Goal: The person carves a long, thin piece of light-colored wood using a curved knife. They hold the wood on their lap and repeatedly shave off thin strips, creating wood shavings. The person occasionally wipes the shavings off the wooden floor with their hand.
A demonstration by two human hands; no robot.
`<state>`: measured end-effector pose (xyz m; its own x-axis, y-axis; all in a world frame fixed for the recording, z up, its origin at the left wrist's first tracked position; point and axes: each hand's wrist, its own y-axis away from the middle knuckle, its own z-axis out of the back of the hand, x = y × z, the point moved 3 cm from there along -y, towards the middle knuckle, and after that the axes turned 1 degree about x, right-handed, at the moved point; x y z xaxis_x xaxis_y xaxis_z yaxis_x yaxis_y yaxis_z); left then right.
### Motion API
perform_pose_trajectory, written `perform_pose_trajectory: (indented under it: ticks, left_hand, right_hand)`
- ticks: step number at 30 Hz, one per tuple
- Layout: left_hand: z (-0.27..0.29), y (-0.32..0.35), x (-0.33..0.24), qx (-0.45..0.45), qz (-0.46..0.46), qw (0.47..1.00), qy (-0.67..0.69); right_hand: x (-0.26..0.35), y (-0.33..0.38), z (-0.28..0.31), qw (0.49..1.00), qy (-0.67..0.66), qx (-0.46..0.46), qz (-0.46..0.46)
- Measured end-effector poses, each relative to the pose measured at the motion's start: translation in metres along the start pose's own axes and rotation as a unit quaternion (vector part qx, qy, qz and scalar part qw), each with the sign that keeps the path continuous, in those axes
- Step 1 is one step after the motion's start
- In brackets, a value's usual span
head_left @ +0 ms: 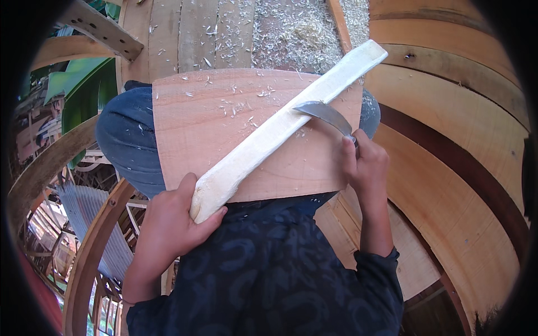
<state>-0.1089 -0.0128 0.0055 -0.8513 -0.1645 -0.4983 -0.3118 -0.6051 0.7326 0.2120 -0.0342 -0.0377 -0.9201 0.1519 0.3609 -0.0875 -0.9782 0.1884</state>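
A long, pale strip of wood (280,129) slants across a flat wooden board (185,134) on my lap, its far end reaching past the board's upper right edge. My left hand (176,215) is closed round the strip's near end, thumb on one side and fingers on the other. In my right hand (367,162) is a knife with a curved blade (328,116), the handle mostly hidden by my fingers. The blade's tip lies on the strip, a little beyond its middle. Small shavings (238,106) are scattered over the board.
A heap of pale shavings (308,36) covers the plank floor (196,33) ahead, beside a thin wooden batten (339,25). On the right rises a plank wall (448,106). At left are a curved wooden rail (92,252), a corrugated sheet (89,213) and green leaves (89,89).
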Motion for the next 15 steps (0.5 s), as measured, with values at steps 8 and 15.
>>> perform_pose_trajectory:
  ticks: [8,15]
  left_hand:
    - [-0.002,-0.001,-0.001,-0.008,-0.008,1.000,0.000]
    - [0.000,-0.001,0.003,0.010,0.002,1.000,-0.009]
  right_hand:
    - [-0.004,-0.001,0.000,0.999,0.000,-0.005,-0.047]
    - [-0.003,-0.005,0.004,0.999,0.014,-0.031,-0.041]
